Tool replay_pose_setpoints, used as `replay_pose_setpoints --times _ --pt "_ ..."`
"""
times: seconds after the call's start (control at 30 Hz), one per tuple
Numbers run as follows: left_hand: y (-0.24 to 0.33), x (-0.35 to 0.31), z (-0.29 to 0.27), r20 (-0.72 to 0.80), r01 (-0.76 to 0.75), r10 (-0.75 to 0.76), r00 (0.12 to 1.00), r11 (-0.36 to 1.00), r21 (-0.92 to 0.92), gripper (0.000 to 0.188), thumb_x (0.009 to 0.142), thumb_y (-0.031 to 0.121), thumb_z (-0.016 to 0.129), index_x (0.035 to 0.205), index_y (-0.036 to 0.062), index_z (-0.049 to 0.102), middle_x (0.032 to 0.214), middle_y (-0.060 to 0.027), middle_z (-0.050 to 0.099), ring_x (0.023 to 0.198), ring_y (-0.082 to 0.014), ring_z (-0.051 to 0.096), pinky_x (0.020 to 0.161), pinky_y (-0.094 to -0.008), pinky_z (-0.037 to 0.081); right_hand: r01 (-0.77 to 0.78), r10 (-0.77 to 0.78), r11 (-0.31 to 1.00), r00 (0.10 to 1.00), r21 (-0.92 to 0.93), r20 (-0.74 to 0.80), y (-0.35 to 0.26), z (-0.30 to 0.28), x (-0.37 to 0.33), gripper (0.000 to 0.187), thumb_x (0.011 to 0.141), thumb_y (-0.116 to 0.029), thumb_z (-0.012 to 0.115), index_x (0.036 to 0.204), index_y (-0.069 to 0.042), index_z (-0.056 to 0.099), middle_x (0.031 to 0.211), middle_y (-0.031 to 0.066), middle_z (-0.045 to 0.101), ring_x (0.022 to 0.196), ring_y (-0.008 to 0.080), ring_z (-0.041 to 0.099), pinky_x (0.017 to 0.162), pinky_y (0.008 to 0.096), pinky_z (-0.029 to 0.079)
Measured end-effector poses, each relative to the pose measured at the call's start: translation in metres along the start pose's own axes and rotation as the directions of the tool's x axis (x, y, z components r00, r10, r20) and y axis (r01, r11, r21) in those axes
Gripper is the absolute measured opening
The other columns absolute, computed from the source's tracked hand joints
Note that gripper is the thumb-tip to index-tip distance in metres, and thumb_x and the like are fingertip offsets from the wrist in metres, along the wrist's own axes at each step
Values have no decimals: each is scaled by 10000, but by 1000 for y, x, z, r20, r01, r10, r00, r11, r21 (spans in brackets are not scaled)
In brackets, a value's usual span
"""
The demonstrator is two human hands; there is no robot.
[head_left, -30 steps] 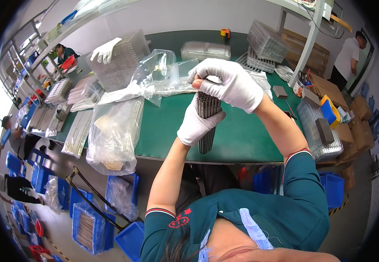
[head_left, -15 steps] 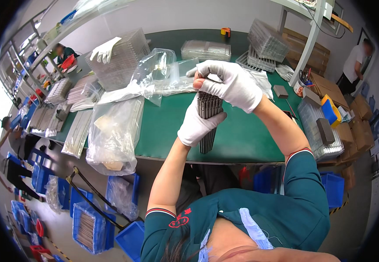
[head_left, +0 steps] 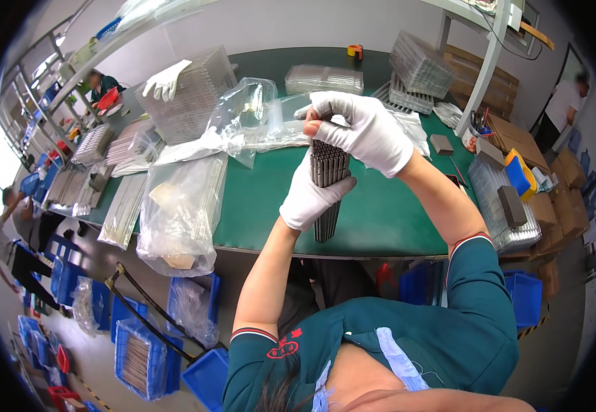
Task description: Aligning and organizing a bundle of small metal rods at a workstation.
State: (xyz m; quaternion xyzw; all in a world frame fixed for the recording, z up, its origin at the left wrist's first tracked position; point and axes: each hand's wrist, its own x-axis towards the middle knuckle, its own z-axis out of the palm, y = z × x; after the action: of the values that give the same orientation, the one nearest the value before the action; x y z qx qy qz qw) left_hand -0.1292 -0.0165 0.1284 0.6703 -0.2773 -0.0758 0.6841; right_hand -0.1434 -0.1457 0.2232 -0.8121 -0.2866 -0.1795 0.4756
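Note:
A tight bundle of thin dark metal rods (head_left: 329,169) stands upright over the green table. Wrapped round its middle is my left hand (head_left: 309,195), in a white glove. Above the bundle's top end is my right hand (head_left: 363,134), also gloved, with bare thumb and fingertip pinched together. Whether a rod end sits in that pinch is too small to make out. Behind my hands lies a clear plastic bag (head_left: 244,113), and left of them a bag of long pieces (head_left: 181,213).
Clear plastic trays stand stacked at the back left (head_left: 184,93) and back right (head_left: 420,65). A white glove (head_left: 166,80) lies on the left stack. Grey blocks (head_left: 441,143) and a pen cup (head_left: 476,127) are at the right. Blue bins (head_left: 148,357) sit on the floor.
My hands and the rod bundle hold nearly the same pose. In the background, the person at the right has turned and the people at the far left have shifted.

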Motion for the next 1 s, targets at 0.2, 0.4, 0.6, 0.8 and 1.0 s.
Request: replay_pose_setpoints --times 0.2,0.4,0.6,0.8,1.0 --pt "4 -2 -1 9 48 -48 999 997 -55 574 691 87 731 1184 22 447 962 -37 581 860 -105 554 797 -268 465 385 -412 836 911 -391 16 1 -4 8 176 805 -190 683 864 -38 617 766 91 626 714 232 618 650 300 489" --pt "1 0 0 12 -6 7 1000 999 -40 550 701 73 723 1179 31 456 964 -32 572 845 -104 552 782 -273 470 275 -279 946 960 -170 -3 -10 -12 9 174 804 -177 692 804 -25 607 779 54 577 833 187 588 826 319 441" --pt "0 -1 0 7 2 -1 1000 997 -71 552 704 72 720 1188 35 457 970 -28 579 853 -104 562 787 -275 473 167 -158 983 982 -82 101 5 -8 8 161 786 -187 706 809 -53 620 877 43 579 1051 226 528 893 350 409" --pt "3 -1 0 -2 11 -11 1000 1000 -25 563 702 70 718 1198 40 453 963 -27 587 853 -103 569 791 -273 474 164 -153 981 983 -106 105 6 -8 9 159 788 -185 699 815 -50 617 880 54 578 1028 236 541 875 351 417" --pt "3 -2 1 -2 3 -3 1000 997 -71 580 707 51 717 1214 36 436 960 -27 586 847 -106 568 785 -269 475 414 -395 865 910 -283 124 9 -5 11 213 774 -251 690 851 -62 629 909 93 611 838 277 592 730 353 476"
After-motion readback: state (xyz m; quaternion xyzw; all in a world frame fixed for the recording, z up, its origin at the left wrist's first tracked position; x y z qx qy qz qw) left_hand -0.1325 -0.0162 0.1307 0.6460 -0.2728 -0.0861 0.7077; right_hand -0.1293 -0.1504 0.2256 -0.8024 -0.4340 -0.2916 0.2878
